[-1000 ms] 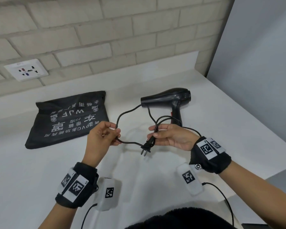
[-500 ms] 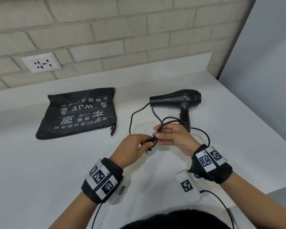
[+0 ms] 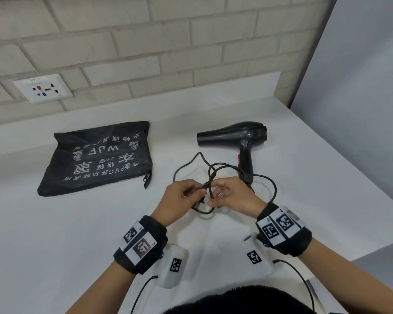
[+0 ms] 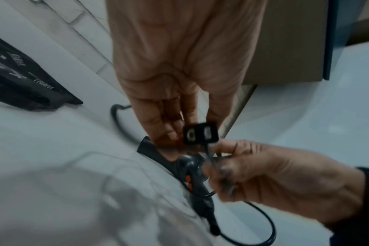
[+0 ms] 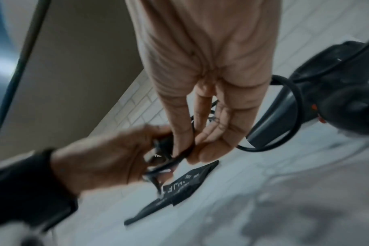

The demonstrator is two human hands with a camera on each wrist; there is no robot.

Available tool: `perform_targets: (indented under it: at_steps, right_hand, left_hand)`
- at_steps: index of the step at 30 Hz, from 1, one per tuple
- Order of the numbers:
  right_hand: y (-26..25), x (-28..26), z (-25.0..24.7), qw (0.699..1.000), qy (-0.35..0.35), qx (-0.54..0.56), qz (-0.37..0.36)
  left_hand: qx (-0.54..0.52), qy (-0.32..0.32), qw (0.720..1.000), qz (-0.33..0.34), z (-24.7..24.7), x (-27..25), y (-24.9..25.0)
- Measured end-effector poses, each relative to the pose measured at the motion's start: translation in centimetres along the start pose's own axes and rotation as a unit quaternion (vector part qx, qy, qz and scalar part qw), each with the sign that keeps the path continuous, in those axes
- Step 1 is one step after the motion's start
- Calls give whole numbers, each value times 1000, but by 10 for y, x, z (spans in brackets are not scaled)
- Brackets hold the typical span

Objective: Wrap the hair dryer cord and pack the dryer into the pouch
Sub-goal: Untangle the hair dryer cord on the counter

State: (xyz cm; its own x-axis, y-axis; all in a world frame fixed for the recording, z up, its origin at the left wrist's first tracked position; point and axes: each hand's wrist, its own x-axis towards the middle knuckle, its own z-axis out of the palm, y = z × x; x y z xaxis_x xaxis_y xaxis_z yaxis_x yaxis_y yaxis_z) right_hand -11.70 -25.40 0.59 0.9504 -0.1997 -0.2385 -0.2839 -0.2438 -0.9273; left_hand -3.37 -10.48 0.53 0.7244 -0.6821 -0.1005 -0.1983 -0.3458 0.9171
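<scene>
1. Left hand (image 3: 182, 198) and right hand (image 3: 233, 197) met just above the white counter (image 3: 77, 234), in front of the hair dryer (image 3: 238, 138).
2. Left hand: fingers curled, pinching the black two-pin plug (image 4: 200, 134) at the cord's free end; pins faced the left wrist camera.
3. Right hand: thumb and fingers closed on gathered turns of the cord (image 3: 270, 184), which ran between the fingertips (image 5: 209, 153).
4. Cord: thin, round, black, rubbery-looking. One loop arced out to the right of the right hand, another rose behind both hands, and a small loop hung below them.
5. Hair dryer: glossy black plastic, lying on its side, barrel pointing left, handle toward the hands; red switch on the handle. Handle base sat just behind the right hand.
6. Pouch (image 3: 98, 157): flat black fabric printed with white characters, side zipper; lay on the counter well left of the dryer, apart from both hands.
7. Wall socket (image 3: 42, 88) sat in the pale brick wall (image 3: 191, 41) behind.
</scene>
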Motion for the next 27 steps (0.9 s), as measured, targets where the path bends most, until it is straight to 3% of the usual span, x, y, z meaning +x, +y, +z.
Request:
perform_targets:
  at_steps: [5, 9, 13, 15, 18, 20, 23, 27]
  right_hand:
    - [5, 1, 11, 997, 23, -76, -18]
    - [-6, -5, -2, 982, 107, -144, -59]
    - [-18, -9, -33, 919, 249, -294, -82]
    - [-20, -2, -45, 918, 229, -316, -69]
    - [-20, 14, -46, 977, 86, -195, -33]
    - [-17, 23, -43, 995, 40, -88, -25]
    - [-14, 28, -41, 996, 56, 63, -11]
    - [-17, 27, -45, 986, 31, 161, 9]
  left_hand:
    - [-151, 14, 987, -60, -10, 4, 15]
    - [-102, 37, 993, -42, -13, -2, 15]
    - [-61, 98, 993, -19, -20, -6, 7]
    - [-67, 118, 991, -15, -21, -7, 5]
    - [-60, 135, 989, -2, -18, -10, 4]
    - [-53, 156, 986, 4, -15, -12, 3]
    - [-18, 145, 989, 5, -9, -19, -2]
    - [109, 35, 993, -34, 4, -23, -20]
